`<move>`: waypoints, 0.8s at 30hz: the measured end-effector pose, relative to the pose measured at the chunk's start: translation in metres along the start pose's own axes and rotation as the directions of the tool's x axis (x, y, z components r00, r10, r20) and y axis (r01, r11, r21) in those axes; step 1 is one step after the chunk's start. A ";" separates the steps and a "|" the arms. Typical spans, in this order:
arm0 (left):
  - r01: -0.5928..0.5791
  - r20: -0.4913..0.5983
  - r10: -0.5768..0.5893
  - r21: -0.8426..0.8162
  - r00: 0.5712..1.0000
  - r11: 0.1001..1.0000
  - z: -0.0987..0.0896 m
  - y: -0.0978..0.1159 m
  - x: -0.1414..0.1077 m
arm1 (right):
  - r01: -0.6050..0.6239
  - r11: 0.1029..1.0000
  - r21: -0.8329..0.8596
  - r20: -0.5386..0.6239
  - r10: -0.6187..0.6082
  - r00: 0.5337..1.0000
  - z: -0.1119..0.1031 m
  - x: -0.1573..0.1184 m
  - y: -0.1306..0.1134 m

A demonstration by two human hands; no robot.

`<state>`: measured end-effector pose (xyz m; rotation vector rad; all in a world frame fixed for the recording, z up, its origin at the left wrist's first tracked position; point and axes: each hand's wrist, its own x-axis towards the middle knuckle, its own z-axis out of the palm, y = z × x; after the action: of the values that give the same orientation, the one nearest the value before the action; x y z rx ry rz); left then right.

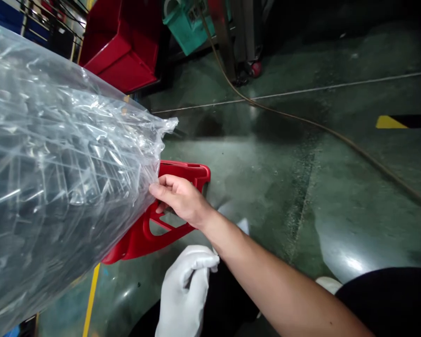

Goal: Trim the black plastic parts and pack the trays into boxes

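Observation:
A large clear plastic bag (66,173) fills the left side, wrinkled, its gathered edge pointing right. My bare right hand (182,199) pinches the bag's edge between thumb and fingers. Behind that hand and partly under the bag is a red plastic stool (136,243) with cut-out openings. My left hand (187,285), in a white glove, is below, close to my right forearm. Its thumb and fingers are pressed together; what they hold, if anything, is too small to make out.
A red bin (126,61) and a teal basket (187,30) stand at the top, beside a metal frame (228,42) with a red caster. A brown hose (294,117) crosses the green floor (252,178). Yellow tape (91,299) marks the lower left.

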<state>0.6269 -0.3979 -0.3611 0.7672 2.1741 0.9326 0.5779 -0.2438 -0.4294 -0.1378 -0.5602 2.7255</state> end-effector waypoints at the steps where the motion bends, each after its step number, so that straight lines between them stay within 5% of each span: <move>1: 0.015 0.001 -0.015 0.006 1.000 1.000 -0.001 0.001 0.001 | 0.000 1.000 0.004 -0.002 0.000 1.000 0.000 0.001 0.000; 13: 0.164 -0.072 -0.163 0.012 0.984 0.986 -0.007 0.007 0.010 | -0.034 0.998 0.044 -0.044 0.036 0.998 0.014 -0.003 -0.001; 24: 0.166 -0.097 -0.167 -0.019 0.981 0.986 -0.016 0.007 0.013 | -0.024 0.999 0.026 -0.050 0.025 0.998 0.013 -0.003 0.006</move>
<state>0.6091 -0.3912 -0.3511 0.5339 2.2768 0.9117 0.5763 -0.2545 -0.4200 -0.2078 -0.5123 2.7431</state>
